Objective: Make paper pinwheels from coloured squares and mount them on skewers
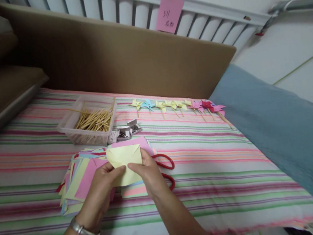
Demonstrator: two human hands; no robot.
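Between both hands is a pale yellow square of paper [125,157], with faint creases running in from its upper corners. My left hand [106,178] pinches its left edge, thumb on top. From the right side my right hand [148,169] grips it the same way, and the two thumbs nearly meet at the middle. Under and left of the hands lies a loose pile of coloured paper squares [80,182] in pink, yellow, blue and red. Red-handled scissors [165,161] lie just right of my right hand, their blades hidden.
A clear plastic box [89,137] of thin wooden sticks [95,120] stands behind the pile. Beside it are small boxes of metal pins [124,133]. Several paper pinwheels [172,105] line the back of the striped cloth [209,156], before a cardboard panel [125,63].
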